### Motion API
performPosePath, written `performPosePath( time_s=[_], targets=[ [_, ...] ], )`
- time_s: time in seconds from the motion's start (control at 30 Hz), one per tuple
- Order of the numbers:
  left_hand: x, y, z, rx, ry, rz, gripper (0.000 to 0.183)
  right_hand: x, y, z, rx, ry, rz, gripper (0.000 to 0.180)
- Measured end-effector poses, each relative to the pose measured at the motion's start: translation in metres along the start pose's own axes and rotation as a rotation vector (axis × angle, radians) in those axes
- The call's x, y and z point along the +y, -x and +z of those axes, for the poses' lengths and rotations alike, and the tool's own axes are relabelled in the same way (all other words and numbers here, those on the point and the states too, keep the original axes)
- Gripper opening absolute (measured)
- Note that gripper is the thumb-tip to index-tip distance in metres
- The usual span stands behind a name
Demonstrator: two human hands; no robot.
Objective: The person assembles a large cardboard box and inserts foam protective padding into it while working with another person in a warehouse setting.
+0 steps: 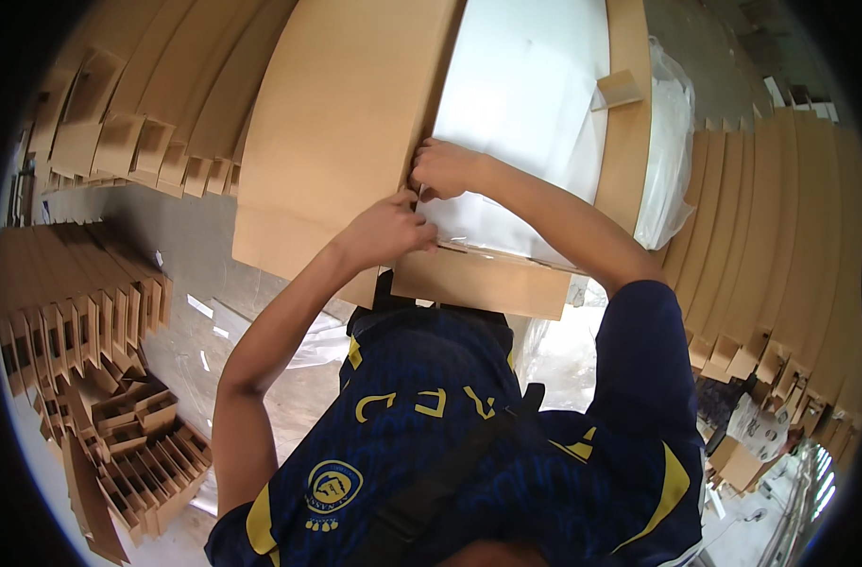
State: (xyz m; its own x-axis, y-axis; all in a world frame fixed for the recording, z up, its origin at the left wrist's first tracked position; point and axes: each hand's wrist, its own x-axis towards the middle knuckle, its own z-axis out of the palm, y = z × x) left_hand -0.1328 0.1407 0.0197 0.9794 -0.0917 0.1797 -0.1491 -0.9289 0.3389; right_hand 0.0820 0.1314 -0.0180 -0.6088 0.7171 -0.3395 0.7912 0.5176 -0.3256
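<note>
In front of me lies a large open cardboard carton (339,120), its wide brown flap folded out to the left. White sheeting (519,106) covers what is inside. Both hands meet at the near left corner, along the seam between flap and sheeting. My left hand (392,228) touches the corner with bent fingers. Slightly farther up, my right hand (448,169) has its fingers curled down into the seam, its forearm crossing over the sheeting. What the fingertips hold, if anything, is hidden. A short front flap (480,283) hangs down towards my waist.
Rows of upright cardboard cartons stand at the upper left (168,85) and right (771,234). Cardboard partitions (147,461) are piled at the lower left. Clear plastic wrap (664,149) bulges beside the carton. Paper scraps (200,306) litter the concrete floor (190,248).
</note>
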Motion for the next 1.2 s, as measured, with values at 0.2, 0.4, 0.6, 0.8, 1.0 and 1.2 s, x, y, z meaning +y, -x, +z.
performPosePath(
  time_s=[0.2,0.4,0.6,0.8,1.0,1.2],
  targets=[
    [-0.021,-0.058,0.010,-0.200,0.125,0.060,0.041,0.012,0.002,0.011,0.001,-0.080,0.030,0.009],
    [0.001,-0.029,0.003,-0.220,0.008,0.123,0.038,0.009,0.003,-0.018,-0.085,-0.251,0.089,0.015],
    [0.008,-0.008,-0.003,-0.221,-0.060,0.036,0.045,-0.004,0.022,-0.049,-0.057,-0.270,0.135,0.021],
    [0.023,-0.005,0.022,-0.007,-0.157,-0.408,0.049,-0.003,0.010,-0.002,0.126,-0.125,0.146,0.006],
    [0.019,-0.026,0.029,-0.133,-0.142,-0.419,0.046,0.006,0.091,0.003,0.758,-0.212,0.304,0.024],
    [0.017,-0.026,0.032,-0.215,-0.237,-0.399,0.049,0.036,0.210,-0.002,1.068,-0.324,0.945,0.027]
  ],
)
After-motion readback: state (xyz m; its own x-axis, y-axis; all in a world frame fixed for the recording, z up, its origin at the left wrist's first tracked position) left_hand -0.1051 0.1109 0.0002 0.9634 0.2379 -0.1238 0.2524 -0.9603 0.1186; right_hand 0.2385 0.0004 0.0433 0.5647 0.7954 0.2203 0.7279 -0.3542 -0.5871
